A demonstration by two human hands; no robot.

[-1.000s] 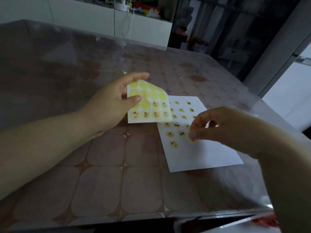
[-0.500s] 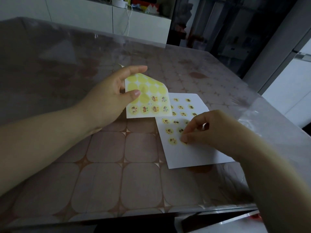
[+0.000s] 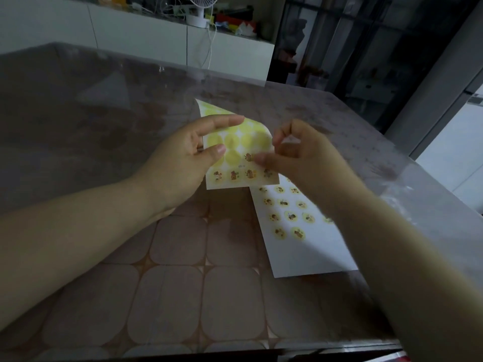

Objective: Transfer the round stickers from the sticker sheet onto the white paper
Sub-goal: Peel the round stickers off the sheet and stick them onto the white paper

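Note:
My left hand (image 3: 183, 163) holds the yellow sticker sheet (image 3: 235, 150) by its left edge, thumb on front and fingers behind, tilted up above the table. Most of its circles are bare; a row of picture stickers (image 3: 234, 175) remains along the bottom. My right hand (image 3: 295, 155) has thumb and forefinger pinching a round sticker (image 3: 249, 157) at the sheet's right side. The white paper (image 3: 313, 252) lies flat on the table below and to the right, with several round stickers (image 3: 290, 216) stuck on it in rows; my right forearm covers part of it.
The table (image 3: 170, 296) has a brown tile-pattern cloth under a clear glossy cover. Its front edge runs along the bottom of the view. A white cabinet (image 3: 146, 40) with a small fan (image 3: 200, 9) and clutter stands behind the table.
My right hand left the white paper, where it pressed a sticker down, and moved up-left to the sticker sheet. One more sticker now lies on the paper. The left hand kept holding the sheet.

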